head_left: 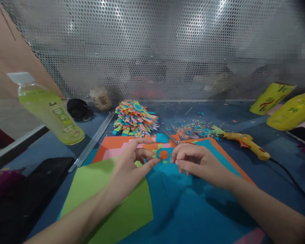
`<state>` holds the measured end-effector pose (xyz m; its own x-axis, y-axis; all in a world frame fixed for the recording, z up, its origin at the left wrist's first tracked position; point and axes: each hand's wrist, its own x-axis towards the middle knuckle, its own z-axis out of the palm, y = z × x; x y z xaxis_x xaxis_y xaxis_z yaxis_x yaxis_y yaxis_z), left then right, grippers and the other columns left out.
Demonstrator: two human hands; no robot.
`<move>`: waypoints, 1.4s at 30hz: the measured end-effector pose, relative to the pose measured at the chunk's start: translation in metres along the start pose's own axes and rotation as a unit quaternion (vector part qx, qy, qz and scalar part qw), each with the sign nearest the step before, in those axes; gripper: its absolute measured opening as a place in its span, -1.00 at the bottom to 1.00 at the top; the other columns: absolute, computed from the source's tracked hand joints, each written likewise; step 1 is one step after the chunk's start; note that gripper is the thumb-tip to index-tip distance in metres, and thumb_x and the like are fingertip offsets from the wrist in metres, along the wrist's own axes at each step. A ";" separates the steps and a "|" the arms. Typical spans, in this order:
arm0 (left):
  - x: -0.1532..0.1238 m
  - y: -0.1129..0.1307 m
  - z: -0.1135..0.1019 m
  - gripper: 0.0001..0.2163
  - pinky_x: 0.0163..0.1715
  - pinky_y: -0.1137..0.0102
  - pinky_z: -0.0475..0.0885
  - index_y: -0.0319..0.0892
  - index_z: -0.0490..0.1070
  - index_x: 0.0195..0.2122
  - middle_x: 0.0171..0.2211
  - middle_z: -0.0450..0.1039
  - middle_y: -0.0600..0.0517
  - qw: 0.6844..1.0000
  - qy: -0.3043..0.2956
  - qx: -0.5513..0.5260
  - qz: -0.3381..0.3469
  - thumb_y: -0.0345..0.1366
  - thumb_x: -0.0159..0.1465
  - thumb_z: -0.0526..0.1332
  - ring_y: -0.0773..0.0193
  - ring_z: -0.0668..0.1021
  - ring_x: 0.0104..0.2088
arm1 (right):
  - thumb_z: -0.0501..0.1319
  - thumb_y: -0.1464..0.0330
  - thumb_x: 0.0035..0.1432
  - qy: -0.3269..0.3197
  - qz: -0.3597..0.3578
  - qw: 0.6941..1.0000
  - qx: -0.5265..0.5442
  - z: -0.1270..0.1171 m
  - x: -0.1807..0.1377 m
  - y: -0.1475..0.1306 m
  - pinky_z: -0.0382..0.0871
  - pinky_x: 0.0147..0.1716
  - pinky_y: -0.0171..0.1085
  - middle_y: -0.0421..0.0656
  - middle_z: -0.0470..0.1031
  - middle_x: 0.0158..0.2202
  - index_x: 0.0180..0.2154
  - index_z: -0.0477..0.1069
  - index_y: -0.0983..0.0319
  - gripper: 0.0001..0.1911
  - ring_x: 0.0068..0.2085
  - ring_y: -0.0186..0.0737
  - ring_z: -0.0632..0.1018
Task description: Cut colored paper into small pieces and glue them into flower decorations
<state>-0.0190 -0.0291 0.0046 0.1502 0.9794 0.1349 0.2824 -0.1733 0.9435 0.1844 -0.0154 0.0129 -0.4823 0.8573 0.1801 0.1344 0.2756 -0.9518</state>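
A small paper flower (164, 155) has an orange disc on a blue round and a few light green tabs at its edge. My left hand (132, 161) holds it at the left edge, thumb in front and bent fingers behind, the index finger raised. Just right of the flower, my right hand (197, 162) is closed, with thumb and fingertips pinched together; whatever they hold is too small to make out. Under both hands lie a large blue sheet (178, 210) and a light green sheet (91, 196). Scissors (173, 138) lie behind my right hand, partly hidden.
Behind the sheets stands a heap of colourful fringed paper (134, 118). Paper scraps (195, 129) lie right of it, beside a yellow glue gun (246, 140) with a cord. A drink bottle (51, 112) and clear glue sticks (93, 140) are left; yellow bottles (292, 110) are right.
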 end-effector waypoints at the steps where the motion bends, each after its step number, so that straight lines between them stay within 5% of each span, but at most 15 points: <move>1: 0.000 0.001 0.000 -0.64 -0.32 0.39 0.31 -0.14 0.20 -0.07 -0.45 0.46 0.12 1.000 -0.003 -0.001 -0.005 -0.27 0.14 0.27 0.31 0.51 -0.36 | 0.22 0.42 0.01 0.012 -0.009 1.000 0.020 0.000 0.000 0.000 0.27 -0.52 -0.37 -0.16 0.40 -0.39 -0.62 0.38 0.21 -0.81 -0.34 -0.28 0.45; 4: -0.002 0.005 0.001 -0.64 -0.32 0.40 0.31 -0.15 0.20 -0.07 -0.47 0.45 0.14 1.000 -0.011 -0.004 -0.018 -0.29 0.14 0.27 0.32 0.50 -0.38 | 0.25 0.38 0.02 0.033 -0.021 0.995 0.094 -0.001 0.002 0.004 0.31 -0.51 -0.37 -0.12 0.41 -0.33 -0.61 0.40 0.19 -0.81 -0.19 -0.19 0.44; 8: -0.003 0.005 0.002 -0.64 -0.34 0.42 0.30 -0.15 0.19 -0.07 -0.50 0.43 0.17 1.000 -0.015 -0.005 -0.016 -0.31 0.14 0.27 0.36 0.48 -0.41 | 0.24 0.28 0.09 0.005 0.001 0.976 0.218 -0.002 0.004 0.011 0.36 -0.54 -0.35 -0.14 0.47 -0.19 -0.55 0.42 0.19 -0.79 -0.42 -0.35 0.49; 12: -0.003 0.003 0.002 -0.68 -0.36 0.44 0.30 -0.16 0.21 -0.11 -0.49 0.41 0.18 1.000 -0.014 -0.013 -0.002 -0.34 0.13 0.27 0.39 0.46 -0.42 | 0.30 0.20 0.05 -0.036 0.031 0.955 0.294 -0.003 0.005 0.014 0.33 -0.65 -0.39 -0.18 0.52 -0.32 -0.44 0.47 0.17 -0.82 -0.54 -0.37 0.52; 19: -0.004 0.004 0.003 -0.68 -0.39 0.47 0.31 -0.14 0.22 -0.11 -0.52 0.41 0.21 0.999 -0.010 -0.009 0.032 -0.40 0.13 0.26 0.42 0.47 -0.44 | 0.36 0.25 -0.02 0.005 0.056 0.955 0.292 -0.002 0.006 0.015 0.35 -0.54 -0.44 -0.27 0.48 -0.48 -0.25 0.56 0.14 -0.77 -0.55 -0.48 0.46; 25: -0.005 0.004 0.001 -0.68 -0.36 0.46 0.33 -0.14 0.23 -0.12 -0.51 0.44 0.21 0.999 0.006 0.031 0.041 -0.37 0.13 0.28 0.41 0.50 -0.43 | 0.37 0.33 -0.03 0.003 0.090 0.970 0.227 -0.004 0.008 0.019 0.37 -0.53 -0.44 -0.31 0.48 -0.58 -0.33 0.58 0.17 -0.86 -0.58 -0.46 0.46; 28: -0.004 0.004 0.000 -0.66 -0.36 0.44 0.34 -0.15 0.23 -0.10 -0.51 0.45 0.18 0.998 0.020 0.042 0.032 -0.33 0.13 0.28 0.38 0.52 -0.41 | 0.32 0.37 0.03 -0.052 0.129 0.973 0.186 -0.004 0.006 0.018 0.40 -0.50 -0.44 -0.29 0.49 -0.60 -0.37 0.58 0.20 -0.93 -0.57 -0.45 0.51; 31: -0.002 0.005 0.000 -0.67 -0.39 0.44 0.33 -0.16 0.23 -0.10 -0.52 0.45 0.18 0.998 0.029 0.050 0.029 -0.32 0.13 0.28 0.37 0.51 -0.43 | 0.30 0.38 0.06 -0.178 0.156 0.957 0.167 -0.003 -0.001 0.013 0.44 -0.46 -0.42 -0.24 0.52 -0.57 -0.29 0.60 0.23 -0.87 -0.53 -0.40 0.55; 35: -0.001 0.005 0.000 -0.67 -0.40 0.43 0.33 -0.18 0.23 -0.11 -0.53 0.45 0.17 0.998 0.020 0.049 0.030 -0.35 0.12 0.27 0.36 0.51 -0.45 | 0.26 0.31 0.13 -0.274 0.083 0.928 0.240 -0.004 -0.011 0.006 0.50 -0.31 -0.31 -0.16 0.59 -0.29 -0.07 0.51 0.14 -0.71 -0.35 -0.32 0.60; 39: -0.002 0.003 0.000 -0.66 -0.38 0.43 0.33 -0.17 0.23 -0.09 -0.51 0.44 0.17 1.000 0.008 0.020 0.020 -0.35 0.13 0.27 0.37 0.50 -0.44 | 0.20 0.38 0.20 -0.147 -0.024 0.961 0.233 -0.007 -0.006 0.005 0.51 -0.27 -0.31 -0.23 0.57 -0.13 0.03 0.40 -0.04 -0.64 -0.17 -0.28 0.59; 42: -0.004 0.002 0.000 -0.67 -0.37 0.44 0.33 -0.14 0.23 -0.10 -0.51 0.43 0.18 1.000 0.010 0.017 0.021 -0.36 0.13 0.27 0.37 0.50 -0.41 | 0.17 0.44 0.19 -0.022 -0.055 0.985 0.163 -0.006 0.000 0.009 0.50 -0.37 -0.37 -0.26 0.53 -0.06 -0.03 0.44 -0.07 -0.64 -0.26 -0.35 0.59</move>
<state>-0.0191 -0.0329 0.0060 0.1430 0.9733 0.1799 0.3088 -0.2165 0.9261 0.1907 -0.0101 0.0056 -0.5169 0.8083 0.2818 -0.2026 0.2043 -0.9577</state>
